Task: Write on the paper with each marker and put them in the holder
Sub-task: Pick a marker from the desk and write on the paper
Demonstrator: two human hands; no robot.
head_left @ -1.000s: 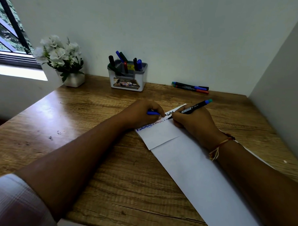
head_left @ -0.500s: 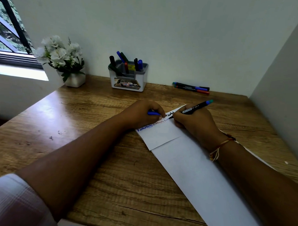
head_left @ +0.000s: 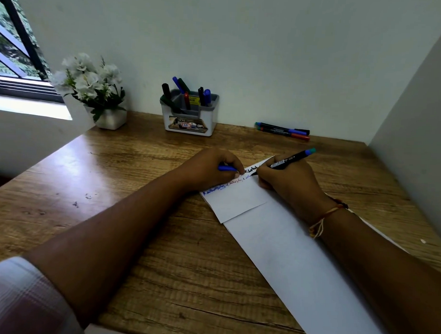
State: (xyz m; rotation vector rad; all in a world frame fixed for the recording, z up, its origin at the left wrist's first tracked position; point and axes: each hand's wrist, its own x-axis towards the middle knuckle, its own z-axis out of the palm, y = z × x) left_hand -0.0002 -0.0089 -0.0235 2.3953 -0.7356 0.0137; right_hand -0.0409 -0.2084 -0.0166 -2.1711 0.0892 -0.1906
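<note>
Home study corner: wooden surface (head_left: 119, 178) in a plain-walled nook, barred window (head_left: 11, 49) at left, potted white flowers (head_left: 90, 84), marker holder (head_left: 190, 115) against wall.

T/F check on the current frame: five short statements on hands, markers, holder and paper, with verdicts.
1. The right hand grips a black marker, tip at the paper. True.
2. The left hand holds nothing. False: its fingers pinch a blue piece, likely a cap.
3. The holder is empty. False: several markers stand in it.
4. Loose markers lie on the table by the wall, right of the holder. True.
5. The paper is blank. False: there is handwriting along its far edge.
</note>
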